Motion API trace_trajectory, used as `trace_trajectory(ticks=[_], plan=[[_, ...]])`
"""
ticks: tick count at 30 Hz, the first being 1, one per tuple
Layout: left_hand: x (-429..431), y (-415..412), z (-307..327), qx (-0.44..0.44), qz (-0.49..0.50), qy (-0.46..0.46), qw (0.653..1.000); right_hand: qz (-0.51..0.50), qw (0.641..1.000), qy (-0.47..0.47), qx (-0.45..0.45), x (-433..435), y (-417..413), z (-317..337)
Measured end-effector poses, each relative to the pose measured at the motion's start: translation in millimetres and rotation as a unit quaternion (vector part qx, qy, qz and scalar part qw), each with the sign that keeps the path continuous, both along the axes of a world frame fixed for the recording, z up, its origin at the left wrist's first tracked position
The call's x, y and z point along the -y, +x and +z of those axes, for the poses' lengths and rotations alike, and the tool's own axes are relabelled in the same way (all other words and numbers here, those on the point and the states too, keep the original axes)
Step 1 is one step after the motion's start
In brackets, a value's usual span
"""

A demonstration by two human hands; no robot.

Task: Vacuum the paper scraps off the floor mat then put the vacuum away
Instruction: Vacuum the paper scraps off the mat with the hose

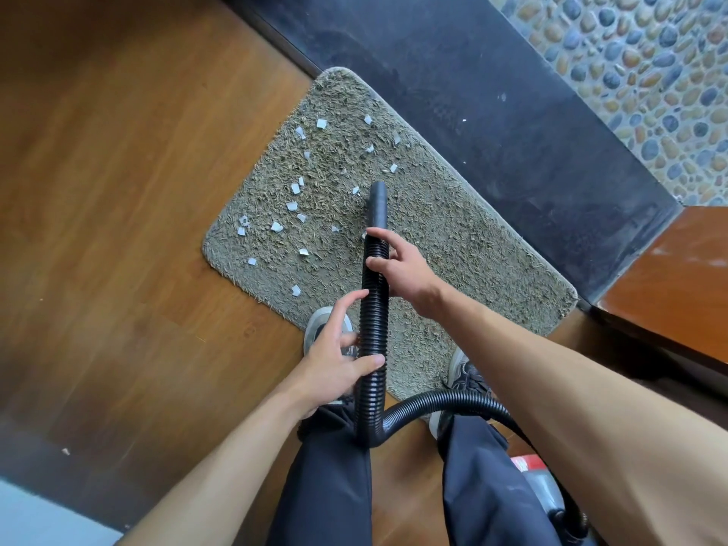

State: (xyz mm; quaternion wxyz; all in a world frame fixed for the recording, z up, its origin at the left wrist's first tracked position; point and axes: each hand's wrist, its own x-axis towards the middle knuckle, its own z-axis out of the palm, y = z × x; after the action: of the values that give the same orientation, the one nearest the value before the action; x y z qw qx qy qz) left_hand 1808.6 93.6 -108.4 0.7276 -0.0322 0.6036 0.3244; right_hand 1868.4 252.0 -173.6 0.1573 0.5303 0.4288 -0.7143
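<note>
A grey shaggy floor mat [453, 238] lies on the wood floor. Several white paper scraps [293, 188] are scattered over its left half. A black ribbed vacuum hose [373, 329] rises between my legs, and its smooth nozzle [378, 202] points down at the middle of the mat, beside the scraps. My right hand [402, 269] grips the hose just behind the nozzle, fingers wrapped over it. Lower down, my left hand [335, 356] holds the hose with the thumb across its front and the index finger touching its side. The hose loops right to the vacuum body [547, 502], mostly hidden by my right arm.
My shoes [327, 329] [465, 372] stand on the mat's near edge. A dark stone sill [512, 124] borders the mat's far side, with a pebble surface [638, 72] beyond it. A wooden ledge [677, 277] is at the right. Wood floor [118, 191] spreads to the left.
</note>
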Motion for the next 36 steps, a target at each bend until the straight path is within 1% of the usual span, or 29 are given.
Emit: trace_trajectory(ticks=[6, 15, 19, 30, 36], plan=[[-21.1, -7.8, -11.0, -0.023, -0.032, 0.016, 0.999, -0.018, 0.999, 0.040, 0.003, -18.1, -2.9, -4.4], [-40.6, -14.3, -11.0, 0.008, -0.025, 0.029, 0.999, -0.044, 0.997, 0.067, 0.003, -30.9, -7.4, -7.6], [-46.2, -18.7, -11.7, -0.002, -0.030, 0.036, 0.999, -0.056, 0.995, 0.076, -0.002, -37.9, -12.1, -7.3], [-66.3, -22.7, -12.3, 0.000, -0.028, 0.032, 0.999, -0.014, 0.994, 0.107, 0.017, -54.2, -22.0, -7.2], [-51.1, -23.7, -11.7, -0.026, -0.031, 0.029, 0.999, 0.016, 0.997, 0.082, 0.000, -47.1, -28.6, -5.2]])
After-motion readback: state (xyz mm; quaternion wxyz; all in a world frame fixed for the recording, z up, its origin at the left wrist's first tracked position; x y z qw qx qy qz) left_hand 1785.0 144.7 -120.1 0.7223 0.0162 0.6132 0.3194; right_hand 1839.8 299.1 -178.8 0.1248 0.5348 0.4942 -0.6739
